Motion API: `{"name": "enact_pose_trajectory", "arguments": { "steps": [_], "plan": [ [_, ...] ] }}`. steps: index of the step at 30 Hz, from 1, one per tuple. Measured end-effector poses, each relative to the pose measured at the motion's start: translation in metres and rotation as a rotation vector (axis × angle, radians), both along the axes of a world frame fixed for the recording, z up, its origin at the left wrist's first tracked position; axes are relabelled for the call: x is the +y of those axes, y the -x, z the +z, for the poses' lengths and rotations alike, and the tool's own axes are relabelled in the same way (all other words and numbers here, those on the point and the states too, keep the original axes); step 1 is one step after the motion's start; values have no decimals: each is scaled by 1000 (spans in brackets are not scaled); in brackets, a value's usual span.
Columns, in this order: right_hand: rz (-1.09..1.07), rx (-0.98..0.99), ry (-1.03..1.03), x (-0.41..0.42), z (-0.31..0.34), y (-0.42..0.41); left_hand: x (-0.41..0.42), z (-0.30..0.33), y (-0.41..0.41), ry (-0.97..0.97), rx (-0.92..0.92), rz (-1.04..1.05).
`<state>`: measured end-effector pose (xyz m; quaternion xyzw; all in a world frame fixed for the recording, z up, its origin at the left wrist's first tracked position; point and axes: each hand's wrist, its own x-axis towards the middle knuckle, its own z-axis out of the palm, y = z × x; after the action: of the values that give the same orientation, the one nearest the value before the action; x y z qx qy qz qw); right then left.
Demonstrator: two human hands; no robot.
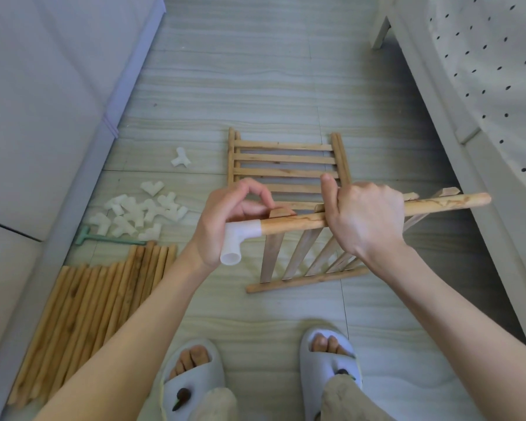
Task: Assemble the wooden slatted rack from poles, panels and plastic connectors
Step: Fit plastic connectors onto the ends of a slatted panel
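While two feet in pale slippers (195, 369) stood at the bottom edge, the legs above them cut off by the frame, both forearms reached up toward a slatted panel (310, 256) held tilted above the floor (271, 86); its lower rail lay nearest, its slats ran up to the upper pole (377, 211), and its right end was partly hidden behind the right hand (368, 220). That hand had its fingers curled round the upper pole near the middle, thumb raised; the fingertips were out of sight beneath the wood. The left hand (225, 220) wrapped round a white plastic connector (239, 238) seated on the pole's left end, one open socket pointing down toward the viewer; its thumb and forefinger seemed to pinch a slat end, though this was hard to make out. To the left, a bundle of loose poles (97, 308) lay on the floor, its near end cut off by the left forearm; beyond it sat a green tool (104, 238) and a heap of white connectors (137, 214), one connector (180, 159) lying apart. Farther on, a second panel (283, 165) lay flat, its near part hidden by the hands; grey furniture (43, 117) on the left and a dotted cloth (492, 56) on the right were cut off.
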<state>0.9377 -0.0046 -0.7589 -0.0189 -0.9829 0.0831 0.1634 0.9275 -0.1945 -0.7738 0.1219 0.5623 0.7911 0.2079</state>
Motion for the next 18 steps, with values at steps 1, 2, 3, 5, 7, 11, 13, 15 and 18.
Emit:
{"name": "enact_pose_trajectory", "arguments": {
  "steps": [1,2,3,5,7,11,13,15,18],
  "plan": [
    [-8,-14,-8,0,0,1,1,0,0,0,11,18],
    [-15,-31,-13,0,0,1,3,0,1,1,17,38],
    [-19,-45,-14,0,0,2,4,0,1,2,21,55],
    [-27,-68,-19,-1,2,3,4,-1,3,5,19,64],
    [-31,-87,-29,-2,4,5,3,-2,7,5,7,50],
    [-55,-121,-39,-4,4,9,-2,-2,14,9,-90,-25],
    [-54,-113,-35,-4,4,8,-5,-1,16,12,-130,-64],
    [-52,-102,-29,-5,3,7,-5,-1,17,1,-163,-79],
    [-65,-107,-29,-4,1,6,-2,-2,16,-53,-186,-22]
  ]
}}
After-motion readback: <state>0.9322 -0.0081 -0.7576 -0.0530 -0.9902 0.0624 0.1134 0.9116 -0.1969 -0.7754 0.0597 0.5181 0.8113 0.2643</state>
